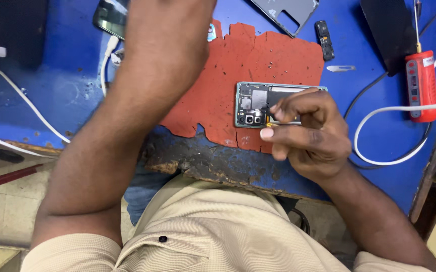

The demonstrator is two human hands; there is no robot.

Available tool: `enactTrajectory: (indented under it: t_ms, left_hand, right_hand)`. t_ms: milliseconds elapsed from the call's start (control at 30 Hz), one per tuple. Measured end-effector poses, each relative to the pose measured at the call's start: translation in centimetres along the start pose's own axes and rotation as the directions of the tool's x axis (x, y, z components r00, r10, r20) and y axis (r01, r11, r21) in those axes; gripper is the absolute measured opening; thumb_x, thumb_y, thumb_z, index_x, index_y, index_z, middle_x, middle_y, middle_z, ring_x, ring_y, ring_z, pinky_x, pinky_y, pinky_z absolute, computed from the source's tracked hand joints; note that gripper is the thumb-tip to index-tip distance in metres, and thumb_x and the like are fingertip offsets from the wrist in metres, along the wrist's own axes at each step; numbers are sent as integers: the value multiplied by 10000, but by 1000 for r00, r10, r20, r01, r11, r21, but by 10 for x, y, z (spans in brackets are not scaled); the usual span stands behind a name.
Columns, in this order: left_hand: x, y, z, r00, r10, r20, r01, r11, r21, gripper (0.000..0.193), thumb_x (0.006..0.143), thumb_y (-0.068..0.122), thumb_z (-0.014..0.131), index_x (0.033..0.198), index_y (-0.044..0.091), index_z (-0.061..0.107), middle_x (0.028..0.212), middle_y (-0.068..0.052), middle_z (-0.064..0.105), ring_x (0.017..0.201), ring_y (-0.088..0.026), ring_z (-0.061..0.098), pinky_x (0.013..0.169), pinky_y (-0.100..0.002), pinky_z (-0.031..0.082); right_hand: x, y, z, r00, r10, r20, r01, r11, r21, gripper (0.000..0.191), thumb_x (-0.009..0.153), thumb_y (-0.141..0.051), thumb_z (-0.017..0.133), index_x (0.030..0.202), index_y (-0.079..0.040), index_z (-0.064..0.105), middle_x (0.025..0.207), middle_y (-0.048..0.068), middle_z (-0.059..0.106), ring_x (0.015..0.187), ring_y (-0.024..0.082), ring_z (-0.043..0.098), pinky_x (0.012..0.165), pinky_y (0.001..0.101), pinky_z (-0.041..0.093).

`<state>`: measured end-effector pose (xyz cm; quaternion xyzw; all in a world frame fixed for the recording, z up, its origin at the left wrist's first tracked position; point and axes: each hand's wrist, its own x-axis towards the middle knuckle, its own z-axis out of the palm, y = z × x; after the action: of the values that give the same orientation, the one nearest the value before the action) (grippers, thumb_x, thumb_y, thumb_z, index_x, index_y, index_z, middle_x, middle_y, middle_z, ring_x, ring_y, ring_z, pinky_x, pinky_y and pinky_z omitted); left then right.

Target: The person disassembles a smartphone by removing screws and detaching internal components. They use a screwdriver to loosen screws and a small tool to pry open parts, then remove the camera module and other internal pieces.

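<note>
The blue-painted wooden surface (pixel 67 90) is scuffed and worn, its near edge chipped down to rough, dark bare wood. On it lies a ragged, matte red rubber mat (pixel 238 65) with torn edges and small pits. The person's left forearm crosses above the mat's left side and runs out of the top of the view; the left hand itself is out of sight. The right hand (pixel 306 133) rests over the mat's lower right corner, its grip closed: thumb and fingers pinch a small brass-coloured tool tip (pixel 269 124), most of which the fingers hide.

The tip touches the opened grey rectangular phone (pixel 258 103), which lies flat near the mat's right edge with its back cover off, showing dark, flat metal shields and two round camera lenses at its lower left.

Right of the mat, a smooth white cable (pixel 379 113) curves in a loop, and beyond it lies a red plastic cylindrical tool with a thin metal shaft (pixel 421 83). Above the mat sits a grey plastic phone back cover (pixel 286 12) with a rectangular cut-out; just beside the mat's upper right corner lies a small black oblong component (pixel 324 39). A thin, pale metal blade (pixel 341 68) lies just right of the mat.
</note>
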<state>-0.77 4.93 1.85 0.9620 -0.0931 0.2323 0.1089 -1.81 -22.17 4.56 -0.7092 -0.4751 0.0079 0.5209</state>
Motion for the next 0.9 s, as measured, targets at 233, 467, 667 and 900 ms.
enactTrajectory:
  t_ms: [233, 467, 667, 900]
  left_hand:
    - [9, 23, -7, 990, 126, 68, -71, 846, -529, 162, 898, -8, 675, 1052, 29, 708, 1009, -140, 702, 967, -369, 668, 804, -496, 508]
    - [7, 49, 3, 888, 390, 244, -202, 807, -556, 153, 788, 72, 724, 940, 62, 742, 982, -81, 676, 1030, -312, 586, 827, -471, 481]
    - [4, 52, 6, 873, 420, 248, -240, 812, -531, 174, 791, 93, 718, 958, 73, 763, 967, -62, 663, 1007, -274, 571, 823, -459, 434]
    - [4, 52, 8, 872, 416, 258, -232, 816, -530, 172, 799, 85, 724, 966, 71, 764, 962, -52, 667, 1004, -262, 567, 840, -457, 420]
  right_hand:
    - [-4, 5, -4, 997, 77, -16, -75, 993, 90, 266, 896, 65, 644, 1108, -89, 694, 989, 86, 604, 928, 199, 654, 883, 411, 615]
    - [-1, 6, -8, 992, 123, -6, -122, 984, 127, 263, 957, 114, 521, 1106, -51, 662, 948, 78, 671, 870, 213, 702, 837, 394, 622]
    - [-3, 5, -5, 998, 37, -53, -40, 998, -48, 277, 888, 102, 674, 1117, -52, 655, 1005, 169, 566, 928, 280, 651, 871, 392, 609]
    - [0, 5, -8, 999, 46, -15, -46, 999, -18, 353, 820, 135, 634, 1135, -25, 635, 1011, 149, 615, 922, 281, 686, 810, 368, 597]
